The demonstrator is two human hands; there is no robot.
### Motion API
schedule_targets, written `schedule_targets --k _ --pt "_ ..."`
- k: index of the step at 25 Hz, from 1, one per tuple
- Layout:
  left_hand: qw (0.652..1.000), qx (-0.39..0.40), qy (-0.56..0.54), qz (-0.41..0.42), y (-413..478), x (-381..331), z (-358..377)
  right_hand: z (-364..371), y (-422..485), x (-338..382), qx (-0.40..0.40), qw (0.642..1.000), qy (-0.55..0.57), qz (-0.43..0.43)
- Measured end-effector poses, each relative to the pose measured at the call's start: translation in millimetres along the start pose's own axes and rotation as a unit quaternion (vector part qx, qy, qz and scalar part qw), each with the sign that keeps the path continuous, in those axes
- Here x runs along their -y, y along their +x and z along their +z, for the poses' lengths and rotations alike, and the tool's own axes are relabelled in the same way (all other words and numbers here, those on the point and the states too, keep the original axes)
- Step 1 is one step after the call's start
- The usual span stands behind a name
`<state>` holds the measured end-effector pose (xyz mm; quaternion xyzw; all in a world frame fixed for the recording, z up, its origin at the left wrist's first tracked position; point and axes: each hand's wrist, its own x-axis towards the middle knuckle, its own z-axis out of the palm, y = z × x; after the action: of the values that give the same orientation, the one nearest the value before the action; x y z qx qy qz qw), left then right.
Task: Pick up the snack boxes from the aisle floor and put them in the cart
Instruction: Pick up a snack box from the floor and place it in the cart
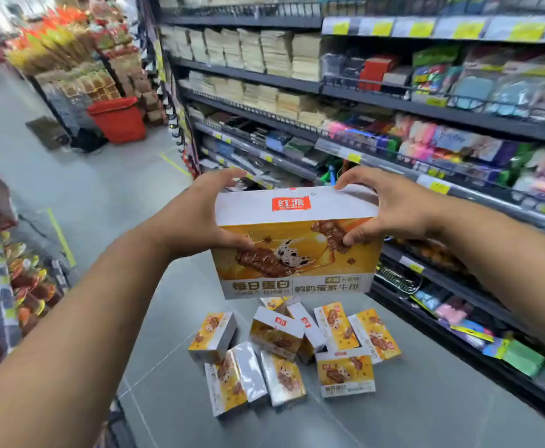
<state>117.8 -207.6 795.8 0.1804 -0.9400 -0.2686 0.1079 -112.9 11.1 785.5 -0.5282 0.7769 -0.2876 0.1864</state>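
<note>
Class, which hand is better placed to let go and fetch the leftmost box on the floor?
Probably the left hand: it grips the held box on the side nearer that floor box; the right hand is farther.

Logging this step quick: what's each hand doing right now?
Left hand: holds the box by its left end, above the floor.
Right hand: holds the same box by its right end.

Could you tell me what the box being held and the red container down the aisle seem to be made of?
The held box looks like printed cardboard with a glossy finish: crisp folded edges, flat panels. The red container is probably moulded plastic, judging by its uniform colour and thick rim, though blur leaves that open.
</note>
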Motion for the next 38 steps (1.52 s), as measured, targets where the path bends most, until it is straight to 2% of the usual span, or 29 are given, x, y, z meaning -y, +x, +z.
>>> schedule_targets --k 5,10,13,17,22,26,29,32,35,38 --pt "0.990 -0.006 -0.098 0.101 72 -155 27 -150 -120 -37 -0.110 0.993 0.019 0.048" --pt "0.947 0.003 -0.257 0.195 132 -261 67 -225 -214 -66 -0.226 0.968 0.044 0.102" --pt "0.920 0.073 -0.323 0.211 167 -310 103 -247 -266 -80 -0.293 0.943 0.054 0.149" --pt "0.866 0.223 -0.395 0.210 206 -358 166 -262 -333 -96 -0.374 0.896 0.081 0.226" --pt "0.781 0.341 -0.458 0.253 210 -458 245 -261 -431 -96 -0.485 0.810 0.087 0.317" --pt "0.715 0.441 -0.483 0.247 182 -525 302 -231 -499 -83 -0.585 0.711 0.024 0.389" --pt "0.678 0.502 -0.474 0.252 136 -579 338 -203 -554 -70 -0.635 0.632 -0.047 0.443" --pt "0.638 0.553 -0.474 0.251 82 -636 367 -182 -618 -52 -0.681 0.562 -0.073 0.463" --pt "0.612 0.581 -0.462 0.275 35 -694 391 -172 -680 -34 -0.690 0.526 -0.100 0.487" --pt "0.569 0.609 -0.454 0.315 -26 -760 414 -166 -758 -20 -0.695 0.493 -0.131 0.506"
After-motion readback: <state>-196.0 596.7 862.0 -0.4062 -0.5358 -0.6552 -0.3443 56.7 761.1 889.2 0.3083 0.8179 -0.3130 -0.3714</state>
